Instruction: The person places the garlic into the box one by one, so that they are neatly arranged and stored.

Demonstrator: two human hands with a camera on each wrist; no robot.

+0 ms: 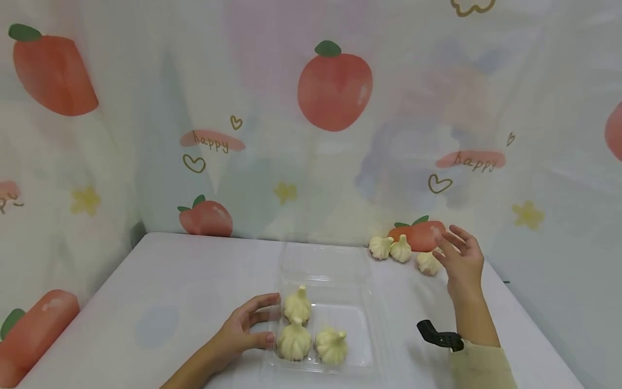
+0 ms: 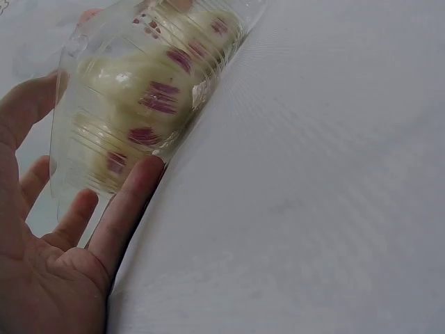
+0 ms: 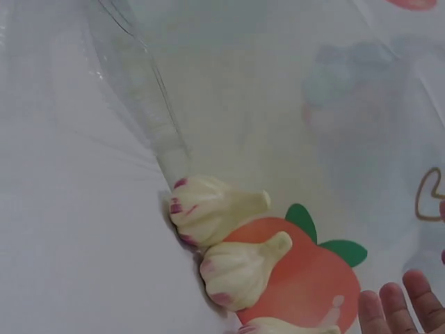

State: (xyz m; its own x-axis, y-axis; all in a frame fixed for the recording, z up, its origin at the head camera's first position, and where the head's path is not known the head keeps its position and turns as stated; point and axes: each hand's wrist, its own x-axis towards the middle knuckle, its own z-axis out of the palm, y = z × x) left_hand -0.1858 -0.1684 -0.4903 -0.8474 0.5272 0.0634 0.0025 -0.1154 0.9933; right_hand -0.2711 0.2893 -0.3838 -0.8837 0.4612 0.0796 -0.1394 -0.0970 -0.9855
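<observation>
A clear plastic clamshell box (image 1: 358,330) lies with its lid up at the front middle of the table, three garlic bulbs inside: one at the back left (image 1: 297,306), one at the front left (image 1: 293,341), one at the front right (image 1: 332,346). My left hand (image 1: 238,329) rests against the box's left side, fingers spread and fairly straight; the left wrist view shows fingertips (image 2: 144,170) at its wall. At the back right, my right hand (image 1: 462,260) hovers by a garlic bulb (image 1: 427,263) with loosely bent fingers and holds nothing.
Two more garlic bulbs, one on the left (image 1: 380,247) and one beside it (image 1: 400,249), sit at the table's back edge. Behind the white table (image 1: 194,281) hangs a printed curtain (image 1: 272,97). A black strap-like piece (image 1: 439,336) sticks out at my right wrist.
</observation>
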